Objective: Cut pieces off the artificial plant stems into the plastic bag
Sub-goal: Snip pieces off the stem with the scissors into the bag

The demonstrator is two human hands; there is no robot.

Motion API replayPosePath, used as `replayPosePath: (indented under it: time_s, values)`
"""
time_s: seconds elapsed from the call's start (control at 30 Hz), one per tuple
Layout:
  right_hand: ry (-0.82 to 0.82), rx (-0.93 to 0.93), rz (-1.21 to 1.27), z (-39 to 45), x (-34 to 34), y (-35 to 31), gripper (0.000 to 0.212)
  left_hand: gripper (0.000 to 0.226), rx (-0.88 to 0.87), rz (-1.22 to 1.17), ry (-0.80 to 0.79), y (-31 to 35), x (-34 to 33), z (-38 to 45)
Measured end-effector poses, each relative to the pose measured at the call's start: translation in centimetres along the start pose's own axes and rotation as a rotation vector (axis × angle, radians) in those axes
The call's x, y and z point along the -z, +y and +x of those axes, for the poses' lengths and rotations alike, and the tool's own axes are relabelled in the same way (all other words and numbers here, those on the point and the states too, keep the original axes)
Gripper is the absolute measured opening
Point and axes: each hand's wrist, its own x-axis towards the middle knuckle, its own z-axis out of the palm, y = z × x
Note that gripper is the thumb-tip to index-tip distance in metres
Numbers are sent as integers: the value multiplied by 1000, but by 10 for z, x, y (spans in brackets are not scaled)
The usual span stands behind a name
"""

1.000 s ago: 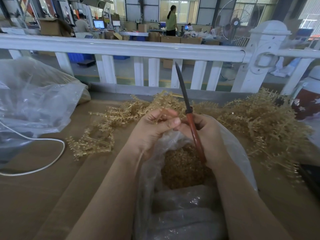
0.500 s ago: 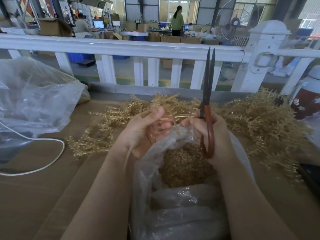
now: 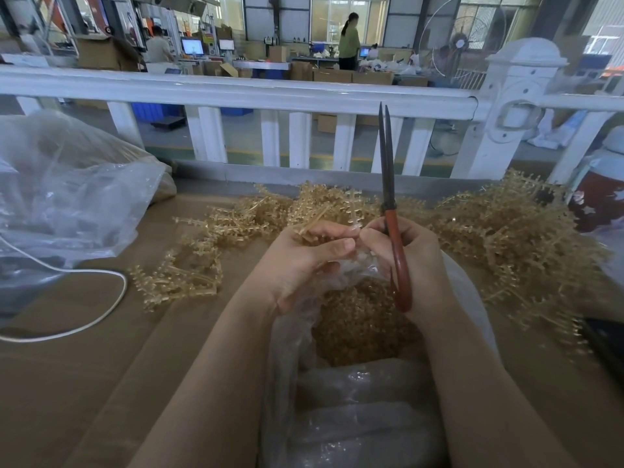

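My left hand [image 3: 304,261] grips a golden plastic plant stem [image 3: 312,224] over the mouth of a clear plastic bag [image 3: 358,410]. Small golden cut pieces [image 3: 361,329] lie heaped inside the bag. My right hand [image 3: 415,265] holds red-handled scissors [image 3: 391,214] upright, dark blades pointing up and nearly together, while its fingertips touch the stem's end next to my left thumb. A big heap of golden stems [image 3: 506,238] lies on the brown table behind and to the right of my hands.
More stems [image 3: 189,275] lie to the left on the brown table [image 3: 84,383]. A second crumpled clear bag [image 3: 67,197] and a white cable [image 3: 101,315] sit at far left. A white railing [image 3: 270,96] runs behind the table. A red-and-white container [image 3: 601,197] stands at far right.
The scissors swung from leaning left to upright, blades now slightly parted. My left hand has curled over a stem, and both hands came together above the bag's mouth.
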Motion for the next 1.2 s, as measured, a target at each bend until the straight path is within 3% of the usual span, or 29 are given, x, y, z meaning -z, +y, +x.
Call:
replayPosePath:
  time_s: [0.1,0.2,0.27,0.33,0.47,0.57,0.8,1.07,1.2]
  values:
    - [7,-38,32,0,0,0,29,36,20,-27,71,3,1,0]
    - [22,-53,66,0,2,1,27,61,-68,-68,291,5,3,2]
    - [7,-40,78,0,2,1,22,57,-216,115,448,6,4,1]
    - [-13,-29,72,0,2,2,18,41,-344,392,498,5,4,0]
    - [-24,-9,56,1,3,3,19,8,-295,689,284,4,-7,1]
    - [-27,15,44,2,3,4,20,15,-246,770,176,3,-13,1]
    - [-16,11,21,3,2,7,15,10,-298,391,83,3,-6,-1]
    - [5,7,13,6,4,12,3,10,-257,305,78,-1,-3,3]
    - [12,-7,13,7,3,14,8,10,-272,250,89,-2,0,4]
